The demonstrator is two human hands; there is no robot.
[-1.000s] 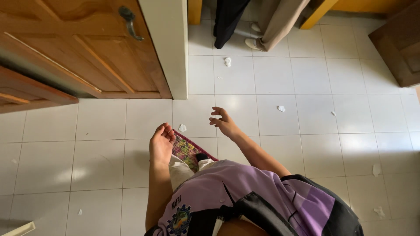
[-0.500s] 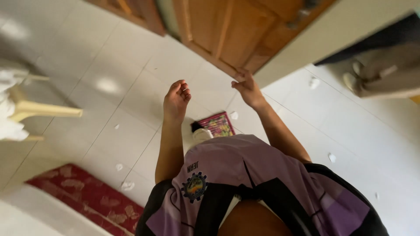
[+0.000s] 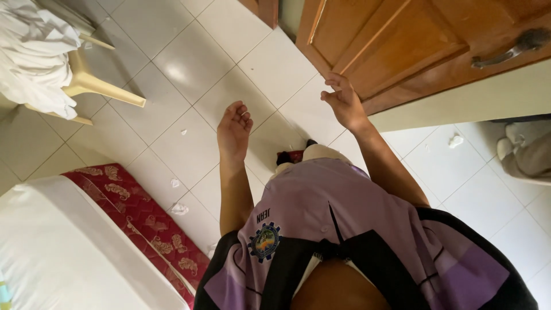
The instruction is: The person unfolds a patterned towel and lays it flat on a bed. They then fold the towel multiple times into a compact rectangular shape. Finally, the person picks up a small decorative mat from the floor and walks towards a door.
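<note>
My left hand (image 3: 233,130) hangs in front of me over the white tiled floor (image 3: 189,69), palm up, fingers loosely curled, holding nothing. My right hand (image 3: 343,102) is raised further out, fingers spread and empty, close to the lower edge of a wooden door (image 3: 402,46) with a metal lever handle (image 3: 508,50). Below my hands I see my purple and black shirt (image 3: 344,229) and a bit of red patterned slipper (image 3: 290,155) by my feet.
A mattress with a red patterned side (image 3: 143,221) and white top lies at the lower left. A cream plastic chair draped with white cloth (image 3: 40,57) stands at the upper left. Scraps of paper (image 3: 178,208) litter the tiles. Another person's foot (image 3: 522,152) shows at the right.
The view has swung left: the door moved to the upper right and the mattress and chair came into view. Both hands stay raised and empty, the right now nearer the door.
</note>
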